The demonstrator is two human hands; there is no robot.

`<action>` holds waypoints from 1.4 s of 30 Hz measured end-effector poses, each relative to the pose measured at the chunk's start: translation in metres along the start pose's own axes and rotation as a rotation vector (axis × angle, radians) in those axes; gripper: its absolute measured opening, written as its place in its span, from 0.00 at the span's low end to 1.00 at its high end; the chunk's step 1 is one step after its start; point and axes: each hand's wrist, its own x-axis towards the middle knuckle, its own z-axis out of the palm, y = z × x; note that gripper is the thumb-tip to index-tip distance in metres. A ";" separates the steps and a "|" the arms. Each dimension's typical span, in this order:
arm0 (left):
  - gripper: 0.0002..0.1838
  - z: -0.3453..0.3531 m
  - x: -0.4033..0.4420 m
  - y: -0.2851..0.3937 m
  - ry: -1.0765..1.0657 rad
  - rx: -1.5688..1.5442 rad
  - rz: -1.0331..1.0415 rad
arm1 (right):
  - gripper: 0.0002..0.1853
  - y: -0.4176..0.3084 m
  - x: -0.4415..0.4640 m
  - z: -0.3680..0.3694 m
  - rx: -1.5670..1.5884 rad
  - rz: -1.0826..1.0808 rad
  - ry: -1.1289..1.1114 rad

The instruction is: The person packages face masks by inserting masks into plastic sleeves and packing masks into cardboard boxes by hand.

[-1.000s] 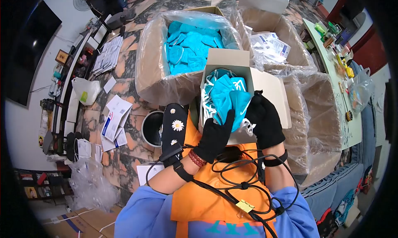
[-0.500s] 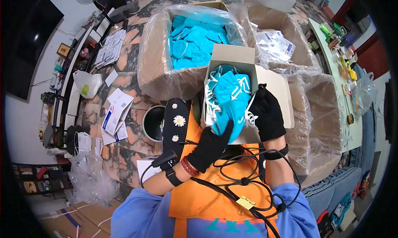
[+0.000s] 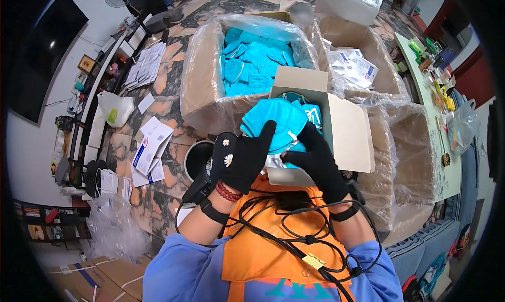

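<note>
A teal mask (image 3: 276,120) is held up between my two black-gloved hands, over an open small carton (image 3: 350,131). My left hand (image 3: 244,157) grips its lower left side with the thumb on top. My right hand (image 3: 314,157) pinches its lower right edge near the white straps. More teal masks with white straps (image 3: 314,115) lie in the carton behind it. Beyond stands a large plastic-lined box (image 3: 202,78) of teal masks.
A second lined box (image 3: 392,73) holds white printed packets. Another lined box (image 3: 413,160) stands at right, beside a cluttered green table (image 3: 450,175). At left are a dark bin (image 3: 197,160), papers (image 3: 150,149) and a plastic bag (image 3: 115,108) on the floor.
Both hands have lifted a mask up and left from the carton, and it now faces up, spread out. My right hand has moved left from the carton's right side to the mask.
</note>
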 end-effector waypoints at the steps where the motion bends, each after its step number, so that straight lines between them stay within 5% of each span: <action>1: 0.27 -0.004 0.004 0.007 0.042 -0.030 0.000 | 0.32 0.003 -0.002 0.004 0.353 0.203 0.036; 3: 0.26 -0.013 0.007 0.015 0.085 -0.056 -0.006 | 0.23 0.006 -0.002 0.002 0.297 0.362 0.115; 7: 0.20 -0.029 0.012 0.029 0.077 -0.229 0.016 | 0.15 0.035 -0.009 0.010 0.057 0.213 0.190; 9: 0.17 -0.016 0.016 0.047 0.180 -1.004 -0.276 | 0.11 0.040 -0.014 0.020 -0.703 -0.188 0.394; 11: 0.15 0.002 0.006 0.049 0.251 -1.034 -0.340 | 0.12 0.027 -0.015 0.016 -0.733 -0.105 0.350; 13: 0.17 0.020 -0.012 0.036 0.032 -0.102 -0.014 | 0.15 0.016 -0.008 0.007 -0.651 0.179 0.292; 14: 0.19 -0.008 0.004 0.040 0.096 -0.509 -0.177 | 0.16 0.007 -0.008 0.003 -0.543 0.144 0.306; 15: 0.19 -0.013 0.003 0.038 0.098 -0.508 -0.175 | 0.16 0.007 -0.007 -0.003 -0.543 0.143 0.308; 17: 0.22 -0.019 -0.001 0.032 -0.145 -0.162 -0.072 | 0.16 0.006 -0.008 -0.016 -0.417 0.244 -0.073; 19: 0.22 -0.009 -0.001 0.033 -0.056 -0.253 -0.074 | 0.19 -0.009 -0.015 -0.016 -0.170 0.609 -0.207; 21: 0.21 0.000 -0.005 0.031 0.035 -0.344 -0.080 | 0.16 0.001 -0.030 -0.015 0.381 0.604 -0.062; 23: 0.22 0.008 -0.016 0.031 -0.030 -0.295 0.028 | 0.08 0.001 -0.039 -0.011 0.388 0.445 0.131; 24: 0.18 0.020 -0.021 0.044 0.050 -0.317 0.008 | 0.08 0.025 -0.040 -0.025 -0.145 0.042 -0.010; 25: 0.21 0.049 -0.031 0.054 0.154 -0.652 -0.188 | 0.07 0.005 -0.037 -0.018 0.556 0.409 0.169; 27: 0.24 0.052 -0.055 0.059 -0.143 -0.606 -0.098 | 0.08 0.021 -0.021 -0.019 0.128 -0.031 0.654; 28: 0.25 -0.014 -0.024 0.070 -0.566 -1.086 -0.377 | 0.08 0.017 -0.006 -0.049 0.573 0.104 0.822; 29: 0.20 0.033 -0.071 0.078 -0.063 -0.533 0.048 | 0.09 0.018 0.004 -0.100 1.028 0.246 0.967; 31: 0.18 0.056 -0.089 0.071 -0.061 -0.920 -0.425 | 0.11 0.074 0.004 -0.225 0.813 -0.332 -0.049; 32: 0.16 0.001 -0.054 0.056 0.122 -0.769 -0.191 | 0.11 0.065 0.000 -0.214 0.815 -0.318 -0.047; 33: 0.13 -0.032 -0.033 0.049 0.157 -0.453 -0.087 | 0.13 0.037 0.002 -0.189 0.696 -0.140 0.266; 34: 0.11 -0.043 -0.017 0.050 0.157 -0.519 -0.178 | 0.15 0.015 0.005 -0.162 0.559 0.031 0.569; 37: 0.12 -0.037 -0.003 0.042 0.140 -0.473 -0.179 | 0.20 -0.012 0.005 -0.116 0.023 0.225 0.232; 39: 0.13 -0.027 -0.005 0.035 0.097 -0.362 -0.080 | 0.21 -0.023 0.006 -0.073 -0.040 0.130 0.193; 42: 0.18 -0.017 -0.008 0.028 0.019 -0.040 0.018 | 0.13 -0.012 -0.001 -0.032 0.267 0.473 0.182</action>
